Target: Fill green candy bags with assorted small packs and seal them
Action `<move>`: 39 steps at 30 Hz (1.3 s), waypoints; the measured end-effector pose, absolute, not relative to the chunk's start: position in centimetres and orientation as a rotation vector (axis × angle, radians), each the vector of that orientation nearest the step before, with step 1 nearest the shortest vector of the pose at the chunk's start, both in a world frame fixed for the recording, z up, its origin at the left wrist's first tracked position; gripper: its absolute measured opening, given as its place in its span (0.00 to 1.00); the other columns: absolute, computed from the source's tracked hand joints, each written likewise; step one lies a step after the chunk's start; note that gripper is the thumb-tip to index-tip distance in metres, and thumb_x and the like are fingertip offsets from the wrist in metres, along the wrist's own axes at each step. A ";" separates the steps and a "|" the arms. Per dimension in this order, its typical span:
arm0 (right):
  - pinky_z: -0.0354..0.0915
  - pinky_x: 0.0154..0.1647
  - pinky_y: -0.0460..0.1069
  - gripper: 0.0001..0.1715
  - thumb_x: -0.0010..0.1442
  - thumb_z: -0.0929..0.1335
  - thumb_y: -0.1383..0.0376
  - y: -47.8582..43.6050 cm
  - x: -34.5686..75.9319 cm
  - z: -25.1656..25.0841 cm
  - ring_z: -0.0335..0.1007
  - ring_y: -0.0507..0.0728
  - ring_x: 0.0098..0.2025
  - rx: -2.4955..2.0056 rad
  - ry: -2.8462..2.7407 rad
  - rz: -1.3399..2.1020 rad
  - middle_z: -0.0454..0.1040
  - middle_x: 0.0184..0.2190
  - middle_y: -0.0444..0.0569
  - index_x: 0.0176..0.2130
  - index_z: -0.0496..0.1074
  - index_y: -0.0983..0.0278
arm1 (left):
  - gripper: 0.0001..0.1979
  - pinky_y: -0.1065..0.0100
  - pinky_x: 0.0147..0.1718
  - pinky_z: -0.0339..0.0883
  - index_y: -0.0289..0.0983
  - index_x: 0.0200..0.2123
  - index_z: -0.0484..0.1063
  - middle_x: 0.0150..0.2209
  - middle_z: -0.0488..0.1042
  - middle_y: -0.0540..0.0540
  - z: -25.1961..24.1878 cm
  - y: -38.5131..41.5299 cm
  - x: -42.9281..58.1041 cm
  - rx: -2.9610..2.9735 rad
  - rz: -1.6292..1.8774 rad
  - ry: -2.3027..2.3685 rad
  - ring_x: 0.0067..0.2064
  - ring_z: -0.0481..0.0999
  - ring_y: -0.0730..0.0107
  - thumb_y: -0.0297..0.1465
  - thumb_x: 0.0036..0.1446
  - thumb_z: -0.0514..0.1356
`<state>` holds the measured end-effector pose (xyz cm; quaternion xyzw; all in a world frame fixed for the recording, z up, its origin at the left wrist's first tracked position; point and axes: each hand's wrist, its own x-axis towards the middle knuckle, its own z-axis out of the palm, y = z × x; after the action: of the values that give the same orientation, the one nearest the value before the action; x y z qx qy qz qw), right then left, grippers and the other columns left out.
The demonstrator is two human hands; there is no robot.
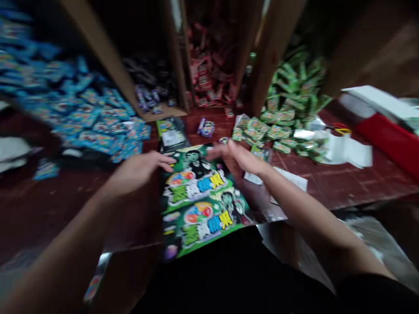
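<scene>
A: Where's the sheet lying?
B: The flat green-and-black printed sheet (199,205) hangs over the near edge of a dark reddish-brown table (327,185). Left hand's (139,171) fingers are bunched at its left edge, can't tell if they're pinching. Right hand (240,158), kinda blurry, is loosely spread by the top right corner.
A: And the room?
B: Pretty dim. Upright brown boards (276,48) stand between heaps of small blue packets (94,117), red packets (209,83) and green packets (294,85).

The green-and-black printed packaging (199,203) shows its colourful design twice; it lies slightly askew on the desk (62,192), near end overhanging the edge.
</scene>
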<state>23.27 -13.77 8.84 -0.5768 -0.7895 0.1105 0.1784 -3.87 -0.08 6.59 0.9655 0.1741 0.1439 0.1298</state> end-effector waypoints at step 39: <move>0.57 0.71 0.63 0.38 0.68 0.67 0.68 -21.4 24.2 -1.1 0.44 0.61 0.75 -1.374 -2.374 0.226 0.56 0.72 0.43 0.70 0.54 0.46 | 0.39 0.34 0.69 0.43 0.36 0.71 0.51 0.73 0.49 0.34 0.8 -11.4 -6.6 3.009 0.214 0.634 0.74 0.40 0.36 0.38 0.63 0.63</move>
<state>24.20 -21.40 -1.13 -0.4900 -0.8462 0.0804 0.1935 -6.58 -11.43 0.82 0.9757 0.2057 0.0695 0.0296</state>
